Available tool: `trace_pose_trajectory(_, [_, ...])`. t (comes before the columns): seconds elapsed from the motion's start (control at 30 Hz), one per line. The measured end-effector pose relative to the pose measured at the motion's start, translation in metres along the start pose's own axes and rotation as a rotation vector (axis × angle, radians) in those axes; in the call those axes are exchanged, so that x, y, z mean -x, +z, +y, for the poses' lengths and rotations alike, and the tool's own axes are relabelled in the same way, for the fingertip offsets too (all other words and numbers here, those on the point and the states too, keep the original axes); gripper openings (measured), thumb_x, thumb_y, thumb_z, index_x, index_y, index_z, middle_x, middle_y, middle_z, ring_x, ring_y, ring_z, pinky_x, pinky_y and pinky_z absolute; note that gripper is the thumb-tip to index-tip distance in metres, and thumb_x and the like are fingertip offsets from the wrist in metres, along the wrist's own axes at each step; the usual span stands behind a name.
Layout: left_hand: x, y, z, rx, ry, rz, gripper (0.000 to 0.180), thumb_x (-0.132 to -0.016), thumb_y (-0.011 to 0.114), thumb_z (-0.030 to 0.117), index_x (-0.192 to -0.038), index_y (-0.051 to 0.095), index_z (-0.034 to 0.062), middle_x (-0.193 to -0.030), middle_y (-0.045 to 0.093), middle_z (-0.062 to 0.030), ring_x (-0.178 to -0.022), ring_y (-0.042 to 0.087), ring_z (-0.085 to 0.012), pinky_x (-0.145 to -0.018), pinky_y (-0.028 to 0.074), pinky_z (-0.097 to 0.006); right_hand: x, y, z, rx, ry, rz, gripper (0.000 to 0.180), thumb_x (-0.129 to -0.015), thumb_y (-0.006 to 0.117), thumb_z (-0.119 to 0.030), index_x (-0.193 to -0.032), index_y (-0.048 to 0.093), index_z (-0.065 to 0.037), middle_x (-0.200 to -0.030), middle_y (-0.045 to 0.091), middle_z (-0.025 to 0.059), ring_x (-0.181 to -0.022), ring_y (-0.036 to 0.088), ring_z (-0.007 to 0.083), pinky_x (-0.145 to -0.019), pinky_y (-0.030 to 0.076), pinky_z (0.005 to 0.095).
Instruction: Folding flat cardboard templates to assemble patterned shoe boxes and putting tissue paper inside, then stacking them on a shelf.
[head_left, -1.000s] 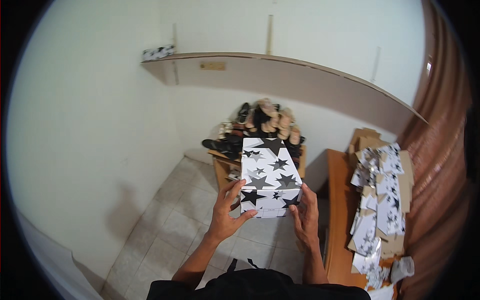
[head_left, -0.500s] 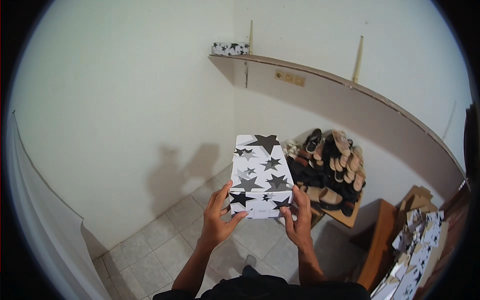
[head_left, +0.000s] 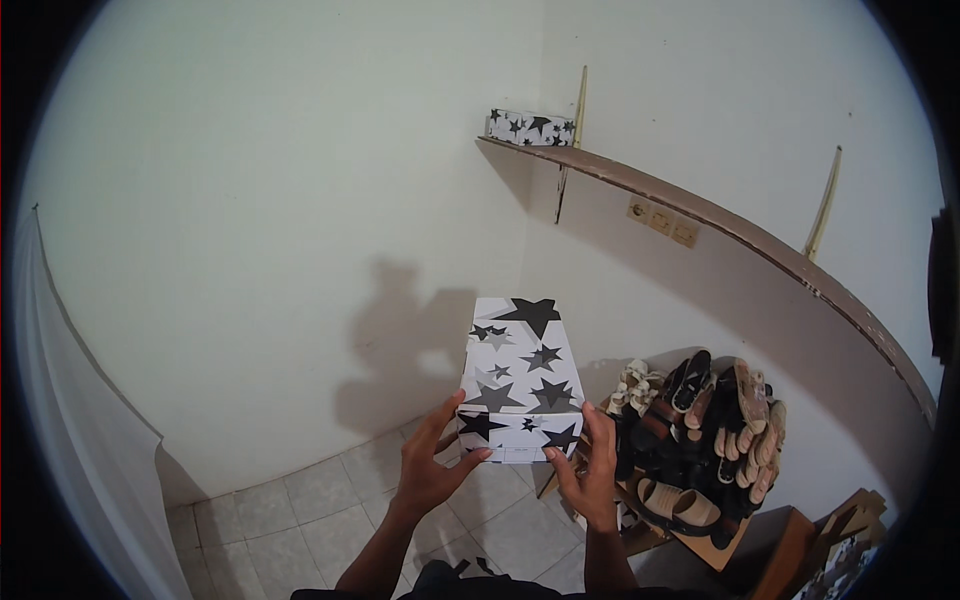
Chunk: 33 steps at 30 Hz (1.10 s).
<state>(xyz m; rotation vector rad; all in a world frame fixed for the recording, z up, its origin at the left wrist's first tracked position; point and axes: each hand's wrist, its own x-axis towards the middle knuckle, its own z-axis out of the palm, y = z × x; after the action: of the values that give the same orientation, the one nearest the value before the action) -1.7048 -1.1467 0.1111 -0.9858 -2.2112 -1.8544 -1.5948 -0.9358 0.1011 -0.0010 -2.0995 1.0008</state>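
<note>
A white cardboard shoebox [head_left: 520, 365] printed with black and grey stars is held out in front of me, its lid on. My left hand [head_left: 432, 468] grips its near left corner, thumb on the near end and fingers along the side. On the opposite corner, my right hand [head_left: 588, 470] closes the same way. The underside of the box is hidden. A similar star-patterned box [head_left: 532, 128] rests at the left end of the wall shelf [head_left: 680, 197], beyond and to the right of my hands.
Below the shelf, several sandals and shoes [head_left: 700, 430] are piled on a low wooden stand [head_left: 715, 548]. Power sockets [head_left: 660, 218] sit on the wall. A white curtain [head_left: 85, 430] hangs at left. More star-patterned cardboard [head_left: 848, 565] lies at the lower right, beside a brown wooden panel [head_left: 785, 555].
My view has swung left and upward, so the shelf, sockets and shoes now appear farther right and lower. Both hands keep their hold on the shoebox.
</note>
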Motion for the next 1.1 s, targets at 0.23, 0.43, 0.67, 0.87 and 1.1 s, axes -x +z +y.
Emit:
trace_pose_trajectory(0.23, [-0.172,-0.092,-0.121,0.038,0.103,0.008,0.086,-0.078,0.087,0.009,-0.152,0.044,0.0105,-0.142,0.055,-0.0179,-0.128,0.059,-0.0315,-0.091,0.062,-0.044,-0.138,0.165,0.050,0.043,-0.026,0.066,0.074,-0.087,0.079,-0.007,-0.150,0.040,-0.001,-0.132,0.048,0.0244,-0.114,0.057,0.0322,-0.086,0.053,0.0381])
trace_pose_trajectory(0.43, [-0.334,-0.201,-0.225,0.087,0.193,-0.040,0.089,-0.077,0.087,0.003,-0.153,0.040,0.0046,-0.144,0.053,-0.0190,-0.125,0.060,-0.0301,-0.089,0.063,-0.041,-0.284,0.320,0.062,0.148,-0.095,0.136,0.074,-0.088,0.078,-0.007,-0.150,0.039,-0.002,-0.133,0.047,0.0251,-0.114,0.059,0.0333,-0.085,0.055,0.0387])
trace_pose_trajectory(0.67, [-0.505,-0.301,-0.339,0.119,0.319,-0.088,0.091,-0.074,0.087,-0.002,-0.151,0.040,-0.0006,-0.148,0.050,-0.0206,-0.122,0.060,-0.0267,-0.089,0.063,-0.038,-0.418,0.469,0.088,0.193,-0.082,0.169,0.081,-0.085,0.075,0.001,-0.154,0.032,-0.003,-0.136,0.044,0.0222,-0.124,0.056,0.0351,-0.088,0.062,0.0411])
trace_pose_trajectory(0.87, [-0.659,-0.316,-0.379,0.174,0.517,-0.071,0.091,-0.073,0.087,-0.003,-0.151,0.040,-0.0012,-0.148,0.049,-0.0215,-0.122,0.059,-0.0263,-0.089,0.064,-0.038,-0.551,0.530,0.127,0.276,-0.172,0.300,0.081,-0.085,0.076,-0.001,-0.154,0.033,-0.002,-0.133,0.046,0.0238,-0.114,0.058,0.0315,-0.083,0.057,0.0376])
trace_pose_trajectory(1.1, [-0.846,-0.284,-0.377,0.254,0.691,-0.043,0.085,-0.074,0.089,0.006,-0.148,0.046,0.0018,-0.145,0.054,-0.0197,-0.122,0.063,-0.0283,-0.086,0.063,-0.035,-0.702,0.528,0.182,0.430,-0.300,0.485,0.086,-0.081,0.081,-0.003,-0.154,0.035,-0.003,-0.133,0.048,0.0264,-0.113,0.056,0.0339,-0.084,0.053,0.0386])
